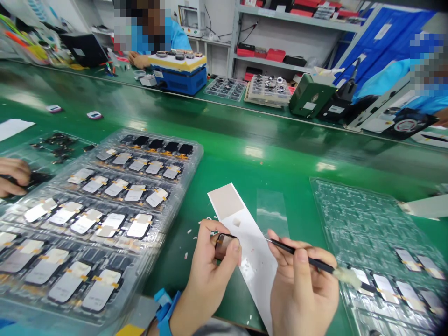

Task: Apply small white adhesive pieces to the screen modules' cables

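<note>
My left hand (213, 266) pinches a small dark-edged display screen (223, 246) between thumb and fingers, above the bench. In my right hand (303, 280) is a pair of black tweezers (297, 254), its thin tip pointing left toward the screen but apart from it. Pale wrapping covers the tweezers' rear part. Below both hands lies a white backing sheet (257, 261) with a beige adhesive area (227, 200) at its far end and a small beige square (237, 222) on it. A clear film (272, 210) lies beside the sheet.
At left, a clear tray (191, 186) carries rows of display screens. Another clear tray (350, 214) at right holds several screens. Another person's hand (14, 177) is at far left. Beyond the bench stand a blue box (182, 81) and a metal shelf (301, 18); co-workers sit there.
</note>
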{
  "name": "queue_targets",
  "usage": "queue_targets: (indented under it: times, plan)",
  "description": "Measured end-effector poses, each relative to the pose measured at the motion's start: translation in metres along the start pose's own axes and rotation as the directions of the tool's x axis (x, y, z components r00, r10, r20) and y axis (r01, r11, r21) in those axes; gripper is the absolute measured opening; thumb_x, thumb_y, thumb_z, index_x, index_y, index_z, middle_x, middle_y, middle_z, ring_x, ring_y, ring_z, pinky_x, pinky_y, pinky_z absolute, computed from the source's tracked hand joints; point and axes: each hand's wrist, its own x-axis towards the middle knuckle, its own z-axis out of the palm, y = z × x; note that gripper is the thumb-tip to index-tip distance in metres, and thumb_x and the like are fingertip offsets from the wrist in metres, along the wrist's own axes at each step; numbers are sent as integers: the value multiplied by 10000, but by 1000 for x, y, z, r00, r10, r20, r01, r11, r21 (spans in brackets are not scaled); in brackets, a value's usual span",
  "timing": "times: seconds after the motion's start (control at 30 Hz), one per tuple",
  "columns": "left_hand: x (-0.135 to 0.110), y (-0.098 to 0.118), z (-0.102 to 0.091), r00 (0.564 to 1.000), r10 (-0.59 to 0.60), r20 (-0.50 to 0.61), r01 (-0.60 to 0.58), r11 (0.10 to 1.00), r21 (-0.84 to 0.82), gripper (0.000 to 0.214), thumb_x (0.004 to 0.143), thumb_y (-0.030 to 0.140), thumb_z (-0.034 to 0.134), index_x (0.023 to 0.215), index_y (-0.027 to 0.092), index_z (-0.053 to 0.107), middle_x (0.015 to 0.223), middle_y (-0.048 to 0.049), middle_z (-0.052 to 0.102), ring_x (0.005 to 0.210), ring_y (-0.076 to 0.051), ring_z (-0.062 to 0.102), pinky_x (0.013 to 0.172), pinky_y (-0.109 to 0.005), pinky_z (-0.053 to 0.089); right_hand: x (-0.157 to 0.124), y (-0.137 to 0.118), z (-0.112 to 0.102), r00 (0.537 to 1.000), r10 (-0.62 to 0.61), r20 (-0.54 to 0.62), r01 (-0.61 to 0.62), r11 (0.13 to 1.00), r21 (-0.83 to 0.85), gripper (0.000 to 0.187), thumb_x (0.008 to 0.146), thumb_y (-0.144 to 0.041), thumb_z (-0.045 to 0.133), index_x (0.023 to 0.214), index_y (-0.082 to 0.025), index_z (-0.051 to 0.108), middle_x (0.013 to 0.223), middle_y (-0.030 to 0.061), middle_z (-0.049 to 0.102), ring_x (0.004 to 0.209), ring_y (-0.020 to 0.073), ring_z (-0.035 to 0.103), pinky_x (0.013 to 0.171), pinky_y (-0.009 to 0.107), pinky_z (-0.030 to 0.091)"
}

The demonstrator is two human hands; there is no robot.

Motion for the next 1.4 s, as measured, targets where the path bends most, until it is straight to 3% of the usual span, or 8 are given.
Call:
queue_targets:
  times: [0.23, 0.37, 0.63, 0.8, 0.97, 1.07, 1.23, 1.4]
  plan:
    - [0, -1, 1, 996, -5, 92, -18, 968, 249, 135, 1074, 349, 277, 1090, 256, 374, 811, 15, 580, 690, -127, 538, 689, -255, 449, 14, -15, -76, 960, 276, 38, -225, 848, -480, 274, 790, -372, 793, 857, -171, 620, 869, 96, 732, 821, 265, 756, 718, 268, 634]
    - [3, 3, 0, 983, -24, 182, -91, 795, 599, 150, 1056, 295, 292, 1114, 239, 419, 1035, -81, 663, 939, -218, 655, 788, -352, 467, 8, -9, -103, 934, 326, 147, -216, 843, -492, 240, 789, -356, 788, 881, -186, 645, 907, 66, 679, 871, 282, 748, 690, 276, 630]
    - [16, 8, -12, 975, -55, 214, -135, 617, 775, 164, 1026, 277, 264, 1081, 231, 412, 1156, -132, 684, 1031, -284, 681, 792, -409, 501, 9, -5, -100, 938, 268, 217, -147, 880, -452, 169, 861, -347, 725, 889, -204, 638, 918, 35, 650, 898, 229, 743, 760, 245, 608]
    - [32, 17, -23, 987, -43, 156, -101, 587, 803, 156, 1024, 317, 279, 995, 238, 410, 948, -76, 704, 811, -262, 701, 694, -380, 489, 13, 1, -93, 936, 279, 213, -156, 875, -458, 189, 866, -364, 720, 875, -201, 626, 914, 34, 652, 911, 220, 741, 776, 250, 613]
    - [28, 22, -18, 978, 71, 195, -196, 620, 760, 152, 1030, 308, 312, 1064, 231, 438, 1107, -101, 680, 991, -233, 671, 813, -370, 487, 17, 0, -86, 964, 178, 197, -80, 902, -424, 177, 875, -368, 705, 881, -211, 624, 923, 35, 638, 918, 218, 733, 793, 298, 622]
    - [12, 28, -4, 933, -9, 360, -268, 652, 710, 126, 1034, 282, 312, 1063, 251, 431, 994, -44, 691, 878, -198, 679, 746, -322, 491, 21, -2, -95, 970, 156, 185, -49, 874, -483, 178, 875, -364, 704, 884, -208, 619, 920, 46, 643, 890, 209, 728, 762, 296, 627]
    - [-6, 27, 22, 778, -259, 573, -307, 639, 705, 187, 1033, 248, 249, 1057, 247, 435, 905, -29, 650, 805, -218, 659, 672, -330, 485, 24, -3, -112, 953, 166, 254, -10, 853, -521, 136, 896, -306, 685, 938, -222, 587, 942, 55, 685, 902, 191, 724, 791, 281, 617]
    - [-4, 11, 32, 772, -294, 564, -309, 601, 737, 229, 1033, 242, 233, 1093, 225, 453, 1013, -79, 665, 907, -259, 661, 760, -393, 505, 20, -1, -112, 950, 179, 255, -21, 854, -520, 90, 916, -289, 659, 917, -210, 616, 953, 41, 642, 901, 174, 721, 819, 268, 616]
